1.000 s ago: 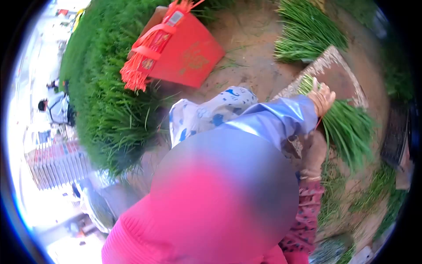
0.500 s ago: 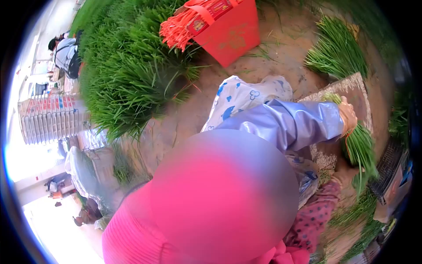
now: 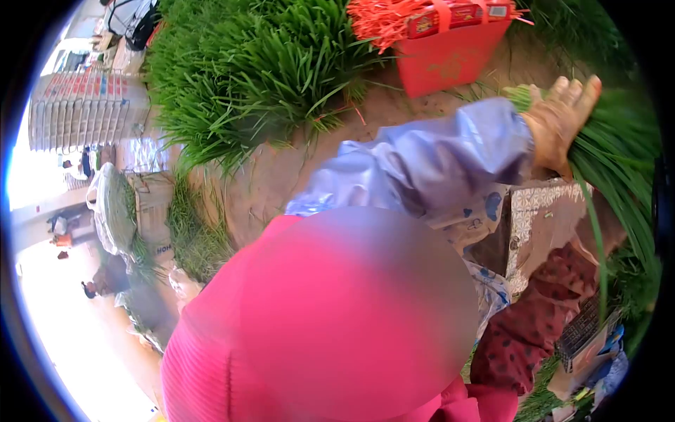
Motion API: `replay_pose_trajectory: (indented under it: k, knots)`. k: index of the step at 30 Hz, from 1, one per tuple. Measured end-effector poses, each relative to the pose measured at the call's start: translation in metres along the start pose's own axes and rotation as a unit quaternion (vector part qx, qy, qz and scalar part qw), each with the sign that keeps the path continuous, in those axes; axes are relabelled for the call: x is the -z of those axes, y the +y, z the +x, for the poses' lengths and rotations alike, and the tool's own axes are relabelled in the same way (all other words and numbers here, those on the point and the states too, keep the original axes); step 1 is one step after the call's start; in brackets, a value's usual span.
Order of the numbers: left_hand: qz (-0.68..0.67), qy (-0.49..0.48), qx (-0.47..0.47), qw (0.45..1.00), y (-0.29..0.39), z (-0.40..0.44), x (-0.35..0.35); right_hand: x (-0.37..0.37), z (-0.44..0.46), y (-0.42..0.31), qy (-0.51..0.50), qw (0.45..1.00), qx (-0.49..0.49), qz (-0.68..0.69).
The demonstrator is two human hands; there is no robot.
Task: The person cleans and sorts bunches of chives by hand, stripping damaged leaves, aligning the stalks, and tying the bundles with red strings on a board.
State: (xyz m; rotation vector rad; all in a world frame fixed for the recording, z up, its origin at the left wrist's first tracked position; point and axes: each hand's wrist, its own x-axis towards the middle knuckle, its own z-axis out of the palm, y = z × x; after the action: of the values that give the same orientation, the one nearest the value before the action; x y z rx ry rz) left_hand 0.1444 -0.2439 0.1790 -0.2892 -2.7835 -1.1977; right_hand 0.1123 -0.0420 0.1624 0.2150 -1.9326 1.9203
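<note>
My left hand (image 3: 559, 123), at the end of a shiny lavender sleeve, lies over a bunch of long green garlic chives (image 3: 619, 151) with its fingers stretched and apart. Pale stem ends poke out on the near side of that hand, while the leaves fan to the right, blurred. Below it, a dark red dotted sleeve (image 3: 538, 302) covers my right arm. Its cuff reaches the drooping leaves; the fingers of my right hand are blurred or hidden there. Between the arms is a worn board (image 3: 531, 218) with a whitish patterned edge.
A large heap of chives (image 3: 260, 77) lies on the brown surface. Beside it stands a red bag (image 3: 450, 63) full of orange-red strips. Stacked crates (image 3: 88, 112) are at left, a dark crate (image 3: 587, 323) at lower right. A blurred pink shape fills the middle.
My left hand has moved up with the chives and gone from wrapped round them to spread fingers. My right sleeve has reached farther right. The whole view has shifted.
</note>
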Motion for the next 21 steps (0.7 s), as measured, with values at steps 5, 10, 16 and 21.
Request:
replay_pose_trajectory:
  k: [5, 10, 16, 21]
  knots:
    - [-0.204, 0.173, -0.062, 0.962, -0.068, -0.079, 0.054, -0.122, -0.070, -0.015, -0.134, 0.986, 0.067, -0.069]
    - [-0.301, 0.231, -0.017, 0.925, -0.137, -0.177, 0.082, -0.206, -0.143, -0.024, -0.287, 0.944, 0.140, -0.078]
    - [0.195, -0.035, 0.218, 0.956, -0.219, -0.330, 0.065, -0.238, -0.203, -0.013, -0.569, 0.818, -0.069, -0.038]
    - [0.049, -0.077, 0.468, 0.879, -0.185, -0.379, 0.084, -0.240, -0.206, -0.016, -0.704, 0.688, -0.007, -0.175]
